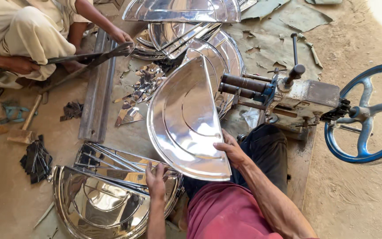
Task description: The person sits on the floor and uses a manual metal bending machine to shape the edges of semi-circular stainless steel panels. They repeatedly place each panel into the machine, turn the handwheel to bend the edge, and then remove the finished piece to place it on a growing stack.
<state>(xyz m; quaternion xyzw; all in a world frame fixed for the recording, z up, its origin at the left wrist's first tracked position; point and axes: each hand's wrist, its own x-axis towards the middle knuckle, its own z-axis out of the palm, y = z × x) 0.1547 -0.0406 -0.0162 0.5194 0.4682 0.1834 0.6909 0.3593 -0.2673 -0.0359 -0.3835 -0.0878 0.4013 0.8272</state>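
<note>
My right hand [231, 150] grips the lower straight edge of a shiny half-round steel tray [184, 119], held tilted with its far edge near the twin rollers [244, 85] of a hand-cranked machine. My left hand [156, 180] rests flat on a stack of similar half-round trays [98, 203] lying on the ground at the lower left. I sit with dark trousers and a red shirt showing below.
The machine [306, 99] has a large blue handwheel [368, 113] at right. More steel trays [186, 26] are piled at the top. Another person [36, 31] at upper left holds long shears [89, 57]. Metal offcuts [140, 88] and a steel rail [96, 95] lie between us.
</note>
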